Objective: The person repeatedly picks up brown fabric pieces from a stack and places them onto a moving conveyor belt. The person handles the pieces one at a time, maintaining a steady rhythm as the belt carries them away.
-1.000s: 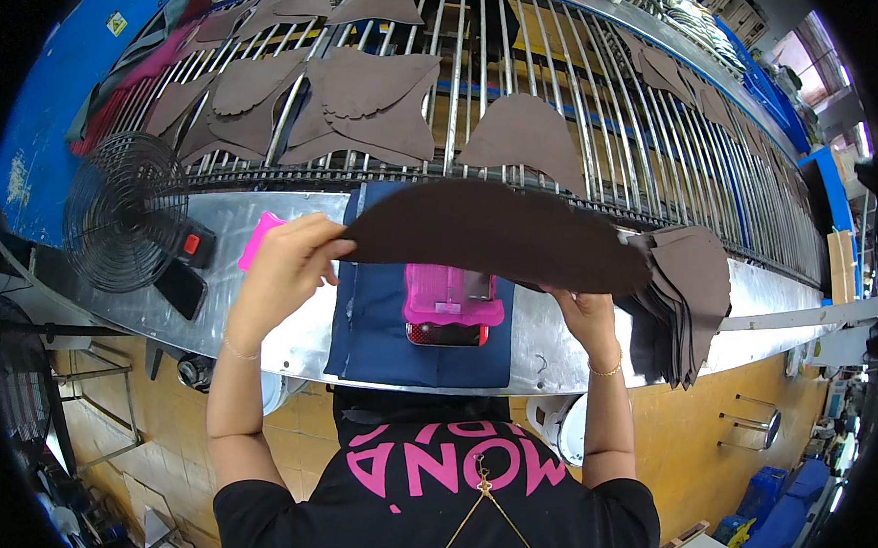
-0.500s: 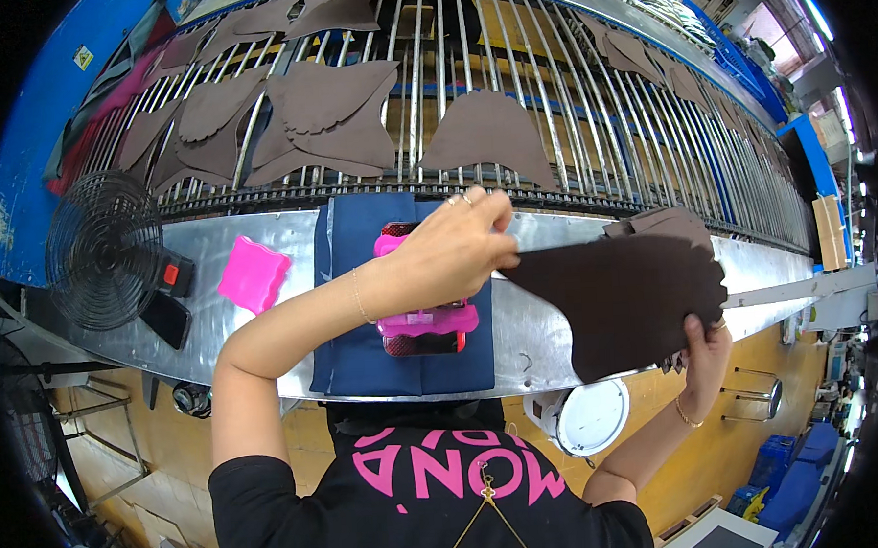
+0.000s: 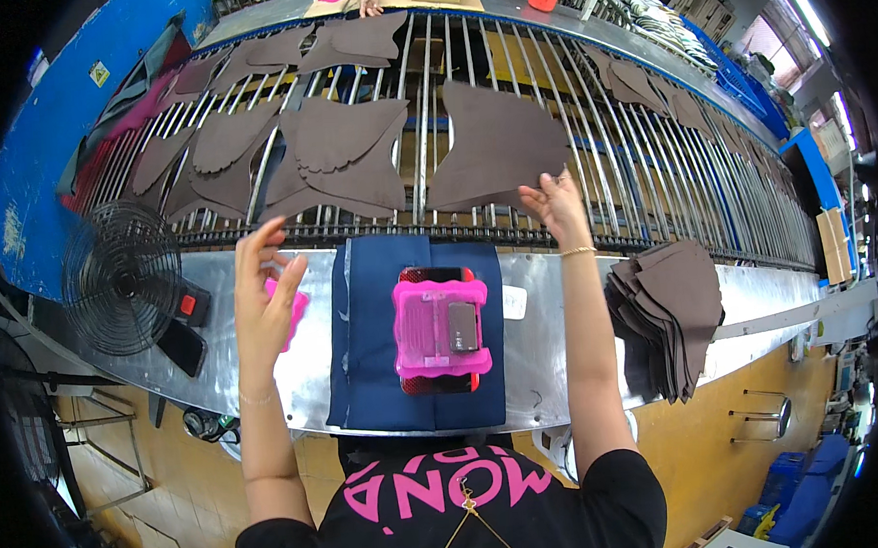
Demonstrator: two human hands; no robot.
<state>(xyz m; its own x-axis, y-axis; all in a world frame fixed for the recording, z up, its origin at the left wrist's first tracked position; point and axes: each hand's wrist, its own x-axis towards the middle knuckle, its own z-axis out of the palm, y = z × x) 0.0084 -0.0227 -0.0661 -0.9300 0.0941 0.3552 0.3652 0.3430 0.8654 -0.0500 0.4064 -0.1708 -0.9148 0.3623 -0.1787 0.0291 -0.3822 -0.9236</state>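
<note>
The right hand [image 3: 556,202], fingers spread, lays a brown leather piece [image 3: 497,144] flat on the roller conveyor [image 3: 649,157] while the left hand [image 3: 263,291] hovers open and empty above the table [image 3: 550,347], so fetching another from the stack [image 3: 671,313] seems next.

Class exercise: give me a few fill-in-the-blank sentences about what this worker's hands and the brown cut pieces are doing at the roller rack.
1. The right hand touches a brown cut piece lying on the metal ____.
2. The left hand is raised and holds ____.
3. The pink frame lies on a dark ____ cloth.
4. A stack of brown pieces sits at the person's ____ side.

Missing words: rollers; nothing; blue; right
</note>
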